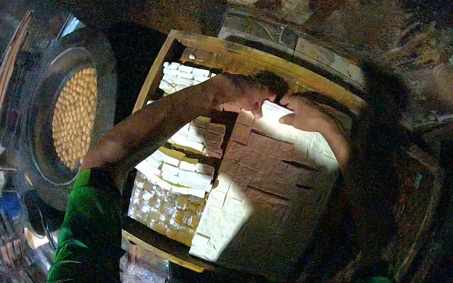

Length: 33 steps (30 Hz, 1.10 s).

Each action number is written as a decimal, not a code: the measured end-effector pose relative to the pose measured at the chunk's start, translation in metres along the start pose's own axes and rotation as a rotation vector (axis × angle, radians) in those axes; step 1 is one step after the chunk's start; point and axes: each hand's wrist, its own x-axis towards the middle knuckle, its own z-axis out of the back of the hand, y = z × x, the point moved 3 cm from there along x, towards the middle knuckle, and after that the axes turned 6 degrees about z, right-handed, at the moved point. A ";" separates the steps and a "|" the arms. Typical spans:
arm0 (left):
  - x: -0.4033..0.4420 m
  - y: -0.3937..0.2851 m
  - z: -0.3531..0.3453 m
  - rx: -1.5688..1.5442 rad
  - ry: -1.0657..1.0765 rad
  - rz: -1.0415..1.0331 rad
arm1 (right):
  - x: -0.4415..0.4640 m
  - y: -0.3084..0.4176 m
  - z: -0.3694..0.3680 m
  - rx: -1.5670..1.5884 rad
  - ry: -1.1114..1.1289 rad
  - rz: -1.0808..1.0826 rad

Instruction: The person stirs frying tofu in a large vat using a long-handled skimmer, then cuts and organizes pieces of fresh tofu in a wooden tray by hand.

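Fingers (257,109) are bent partway on both sides, my left hand (247,93) and right hand (309,117) nearly meeting, with a small pale block (275,112) between them; can't tell from up here if I'm properly pinching it or just touching. It sits toward the far end of the wooden tray (219,47), at the top of the close-packed slabs (261,166) on the right half. Guessing by looks, it's light, soft, probably damp and a bit slick, and I'd bet it breaks if squeezed at a corner (like any fresh curd-type thing would). So I'd hold it low on two opposite sides, flat finger pads, no nails. Awkward bits: neighbours are packed tight with only thin seams, so there's barely any finger room, and the far rim is right behind my knuckles. Also my left forearm (161,118) hangs across the rows of loose white blocks (193,178), which share that side with a woven mat (163,206). Well off to the left is a round pan (39,114) full of golden-brown pieces (74,118).
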 end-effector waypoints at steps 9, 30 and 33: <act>0.015 0.019 -0.014 0.058 -0.080 -0.109 | -0.017 0.017 -0.002 -0.082 -0.192 0.279; -0.007 0.001 -0.011 0.273 0.102 -0.020 | -0.026 0.027 -0.017 0.131 0.130 -0.022; 0.000 -0.002 -0.025 0.433 0.180 -0.106 | -0.032 0.041 -0.026 -0.011 0.036 0.115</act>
